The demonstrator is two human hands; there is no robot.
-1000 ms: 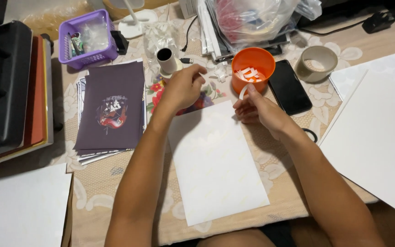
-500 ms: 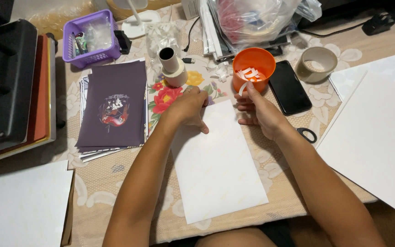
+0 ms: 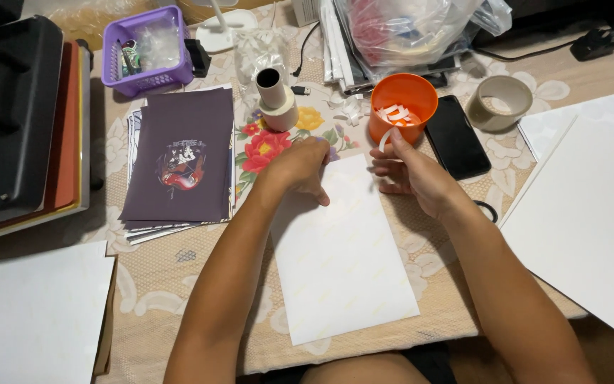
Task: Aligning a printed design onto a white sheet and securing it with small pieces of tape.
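Two hands over a white sheet on a lace-covered desk.

Head view: the desk [image 3: 179, 284] carries one orange cup [image 3: 403, 99], one black phone [image 3: 456, 135], one purple basket [image 3: 147, 50] and two tape rolls. The left hand [image 3: 300, 167] presses the white sheet [image 3: 339, 256] at its top edge, fingers curled flat. The right hand [image 3: 410, 174] pinches a white strip [image 3: 386, 135] beside the cup. The room beyond is cut off.

Table [image 3: 179, 284] is covered by a beige lace cloth with a flower print [image 3: 268, 146]. Far edge is crowded: purple basket [image 3: 147, 50], clear plastic bag [image 3: 406, 28], tape roll [image 3: 499, 103], black phone [image 3: 456, 135]. A black case [image 3: 8, 107] is set at left. White sheets [image 3: 591, 213] are laid at right. Light is warm, even.
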